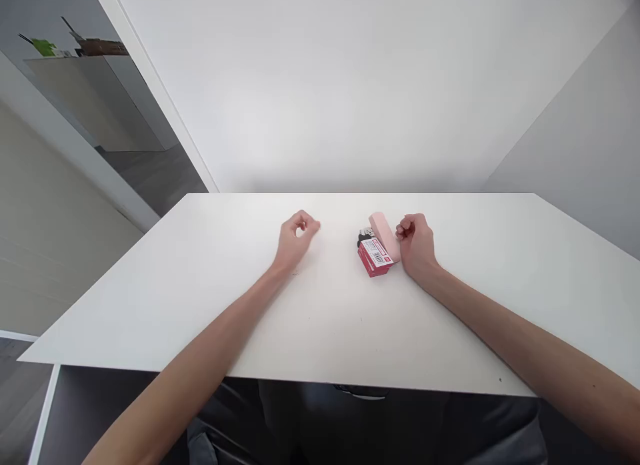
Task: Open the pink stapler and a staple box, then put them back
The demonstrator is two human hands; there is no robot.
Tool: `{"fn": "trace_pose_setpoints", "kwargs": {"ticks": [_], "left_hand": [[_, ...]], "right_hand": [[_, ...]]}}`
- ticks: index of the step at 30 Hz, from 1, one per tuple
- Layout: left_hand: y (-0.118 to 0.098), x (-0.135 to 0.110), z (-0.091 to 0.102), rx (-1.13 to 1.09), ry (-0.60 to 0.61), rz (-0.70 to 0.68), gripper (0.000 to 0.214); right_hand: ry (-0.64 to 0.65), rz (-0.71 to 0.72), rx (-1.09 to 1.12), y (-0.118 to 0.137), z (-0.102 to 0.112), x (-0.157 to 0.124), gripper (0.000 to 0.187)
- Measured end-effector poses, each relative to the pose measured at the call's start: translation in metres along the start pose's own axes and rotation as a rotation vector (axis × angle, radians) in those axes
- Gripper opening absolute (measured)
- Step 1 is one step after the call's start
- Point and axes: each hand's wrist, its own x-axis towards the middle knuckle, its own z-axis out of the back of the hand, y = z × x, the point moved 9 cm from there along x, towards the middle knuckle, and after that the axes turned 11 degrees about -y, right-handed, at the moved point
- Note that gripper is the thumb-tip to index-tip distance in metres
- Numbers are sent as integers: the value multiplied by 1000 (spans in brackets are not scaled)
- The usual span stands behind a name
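My left hand (297,239) is over the white table, its thumb and forefinger meeting in a ring-shaped pinch. Anything between those fingertips is too small to make out. On the other side, my right hand (417,245) rests on the tabletop with its fingers curled in, and nothing shows in them. Right beside it lies a long pale pink case (384,235), tilted against a red and white box (375,257) with a printed label. Behind the box, a small black object (364,238) is partly hidden, so its kind is unclear.
The white table (320,345) runs back to a plain white wall (340,91). Tiny dark specks dot its surface. At the left, beyond a white frame, a cabinet (95,101) carries a green item and a brown item.
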Motion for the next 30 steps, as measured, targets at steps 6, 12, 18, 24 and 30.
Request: {"fn": "trace_pose_setpoints", "kwargs": {"ticks": [6, 12, 18, 24, 30], "left_hand": [[-42, -51, -57, 449, 392, -499, 78], [-21, -73, -83, 590, 674, -529, 122], [-14, -77, -86, 634, 751, -504, 90], [-15, -77, -86, 589, 707, -496, 70], [-18, -76, -87, 562, 692, -531, 63]], "right_hand": [[11, 19, -19, 6, 3, 1, 55], [44, -151, 99, 6, -3, -4, 58], [30, -226, 170, 8, 0, -3, 59], [62, -317, 240, 4, 2, 0, 60], [146, -392, 267, 2, 1, -1, 63]]}}
